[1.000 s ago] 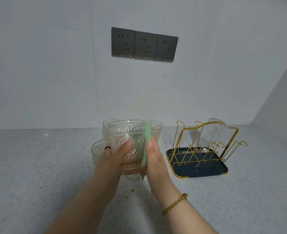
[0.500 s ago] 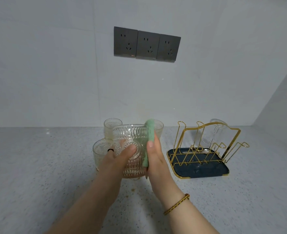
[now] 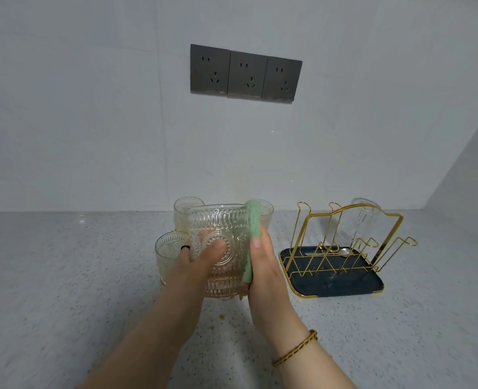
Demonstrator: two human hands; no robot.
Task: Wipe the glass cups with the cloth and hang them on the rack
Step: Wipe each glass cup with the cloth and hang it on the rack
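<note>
Your left hand (image 3: 201, 265) grips a glass cup (image 3: 221, 248); your right hand (image 3: 263, 265) presses the cloth (image 3: 252, 228) against its side, above the tabletop (image 3: 63, 276).

both forearms reach forward, converging over the middle of the worktop. left hand (image 3: 197, 265) curls around the glass cup (image 3: 218, 248), thumb pressed on its near face. right hand (image 3: 263, 265) stands edge-up, palm inward, pressing the green cloth (image 3: 253, 223) against its side.

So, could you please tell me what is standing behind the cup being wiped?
Three more glass cups stand on the counter behind the held cup, which, with the hands, partly covers them; any further ones are hidden.
</note>
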